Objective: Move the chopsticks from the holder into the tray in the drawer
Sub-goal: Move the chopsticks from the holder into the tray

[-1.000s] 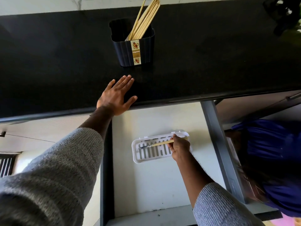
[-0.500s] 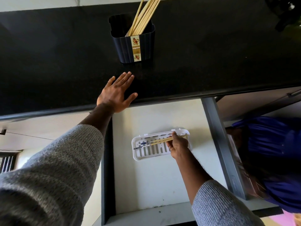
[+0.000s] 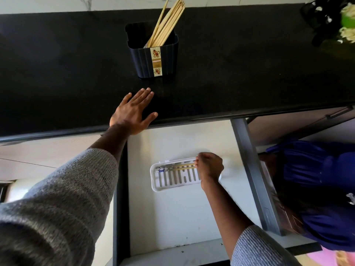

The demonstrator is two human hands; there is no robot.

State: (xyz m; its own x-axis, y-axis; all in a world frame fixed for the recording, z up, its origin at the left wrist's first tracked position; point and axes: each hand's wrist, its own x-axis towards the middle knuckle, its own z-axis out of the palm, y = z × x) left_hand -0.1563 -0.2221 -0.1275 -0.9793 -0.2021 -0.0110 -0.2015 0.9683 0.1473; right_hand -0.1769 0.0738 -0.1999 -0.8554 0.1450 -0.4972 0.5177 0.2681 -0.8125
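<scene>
Black counter [image 3: 249, 70]; L hand [image 3: 132, 114] flat, open; R hand [image 3: 209, 167] pinching chopsticks [image 3: 182, 166] in tray [image 3: 153, 181].

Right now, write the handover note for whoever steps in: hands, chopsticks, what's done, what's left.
Left hand: open, flat on the black counter at its front edge, holding nothing.
Right hand: closed at the end of the chopsticks in the tray, not yet let go.
White tray: lies in the open drawer.
Done: these chopsticks are down in the tray.
Left: several more chopsticks stand in the dark holder; release, then move them.
</scene>
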